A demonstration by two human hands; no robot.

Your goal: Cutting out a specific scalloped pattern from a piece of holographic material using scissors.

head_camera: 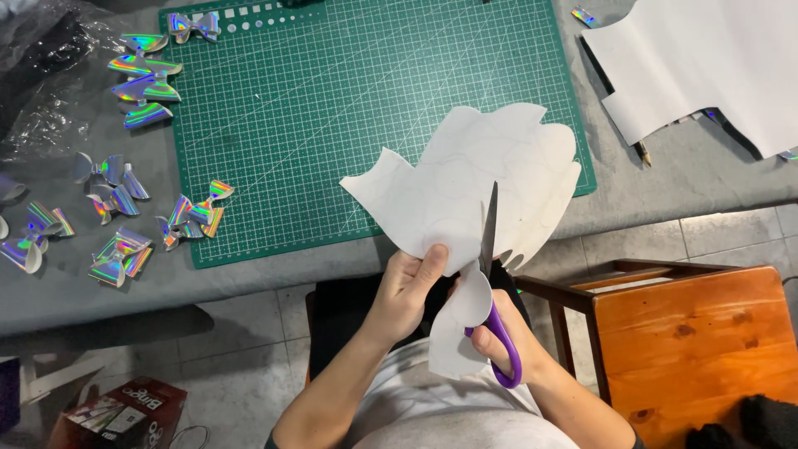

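My left hand pinches the lower edge of a white sheet with wavy cut edges and faint drawn outlines, holding it above the table's front edge. My right hand grips purple-handled scissors, whose blades point up into the sheet's lower right part. A curved strip of the sheet hangs down over my right hand and hides part of the handle.
A green cutting mat lies on the grey table. Several holographic bows sit at the mat's left. White sheets lie at the top right, with a pencil tip below them. A wooden stool stands at the right; a box sits on the floor.
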